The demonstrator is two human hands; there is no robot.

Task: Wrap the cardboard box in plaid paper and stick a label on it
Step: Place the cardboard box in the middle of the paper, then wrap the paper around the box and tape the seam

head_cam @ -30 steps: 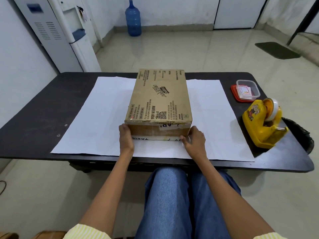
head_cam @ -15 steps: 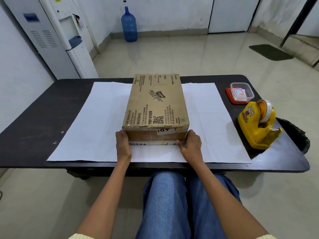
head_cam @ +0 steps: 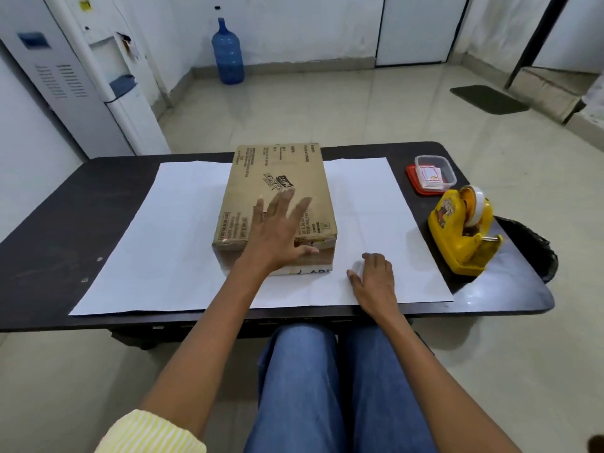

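A cardboard box (head_cam: 277,168) is laid flat on a large sheet of paper (head_cam: 183,240), of which only the white side is shown. The sheet is spread over most of a dark table (head_cam: 65,223), and its near edge lies just inside the table's near edge. The box is placed lengthwise at the middle of the sheet, with its far end reaching the table's far edge.

The left hand (head_cam: 277,230) is stretched over the near half of the box top, with the fingers straight and spread apart and nothing held. It is blurred, so it cannot be told whether the palm is pressed on the cardboard or is just above it. The right hand (head_cam: 376,279) is rested on the paper just right of the box's near right corner, apart from the box. Its fingers are bent with the tips down on the sheet, the thumb is pointed left, and nothing is seen gripped.

At the table's right edge a yellow tape dispenser (head_cam: 461,230) is stood beside the sheet. Behind it, at the far right corner, a clear plastic container (head_cam: 448,171) is set on a red lid, with small red-bordered labels (head_cam: 429,174) inside. A blue water bottle (head_cam: 227,53) is stood on the floor by the far wall.
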